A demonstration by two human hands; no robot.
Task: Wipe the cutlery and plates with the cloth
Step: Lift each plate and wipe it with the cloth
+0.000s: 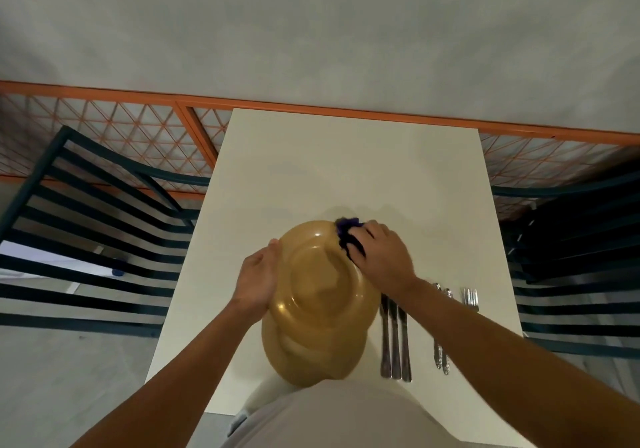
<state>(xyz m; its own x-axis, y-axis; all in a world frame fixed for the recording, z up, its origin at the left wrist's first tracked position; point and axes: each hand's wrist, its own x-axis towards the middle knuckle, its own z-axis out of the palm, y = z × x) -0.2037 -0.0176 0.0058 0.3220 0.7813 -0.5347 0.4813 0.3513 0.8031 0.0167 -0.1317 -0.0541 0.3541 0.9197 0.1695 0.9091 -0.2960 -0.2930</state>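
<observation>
A tan plate is held up over the white table, underside toward me. My left hand grips its left rim. My right hand holds a dark purple cloth bunched against the plate's upper right rim. Below it another tan plate lies on the table near the front edge. To the right lie three knives side by side, spoons partly hidden by my right forearm, and forks.
Dark slatted chairs stand on the left and the right of the table. An orange mesh railing runs behind it. The table's far half is bare white surface.
</observation>
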